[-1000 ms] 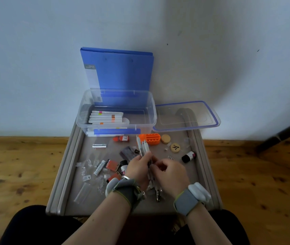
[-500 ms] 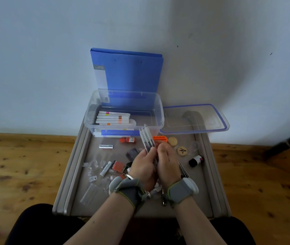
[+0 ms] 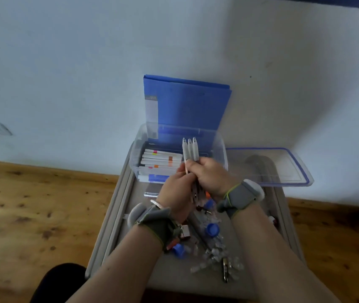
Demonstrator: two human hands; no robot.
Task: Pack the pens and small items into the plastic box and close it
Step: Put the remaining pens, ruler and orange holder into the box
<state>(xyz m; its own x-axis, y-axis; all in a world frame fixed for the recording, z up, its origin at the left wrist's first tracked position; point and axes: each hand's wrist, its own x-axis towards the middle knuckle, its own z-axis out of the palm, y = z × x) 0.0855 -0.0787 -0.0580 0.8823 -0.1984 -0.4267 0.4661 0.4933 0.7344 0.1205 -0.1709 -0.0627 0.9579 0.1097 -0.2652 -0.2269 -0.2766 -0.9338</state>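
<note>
Both hands meet over the middle of the grey table [image 3: 174,274], which has raised rims along its left and right sides. The right hand [image 3: 209,174] has its fingers curled round a bundle of three white pens [image 3: 189,149], and the left hand [image 3: 174,191] grips the same bundle lower down. The pens stand nearly upright, with their upper ends in front of the near wall of the clear plastic box [image 3: 136,156]. The box sits open at the far edge of the table. A row of white markers [image 3: 163,159] lies flat in its left part, and the right part shows open room. Its lid [image 3: 283,171], clear with a blue seal, lies just right of the box and overhangs the table's far right corner. A blue folder [image 3: 187,103] stands behind the box, against the pale wall. Below the wrists the table is littered with blue caps [image 3: 212,229], a scatter of small clear pieces [image 3: 215,259], a metal clip [image 3: 225,272] and a short silver tube [image 3: 151,194]. Some reddish bits there are too blurred to name, though they may be small bottles. Bare grey surface runs along the near edge. Wooden floor [image 3: 32,204] lies on both sides.
</note>
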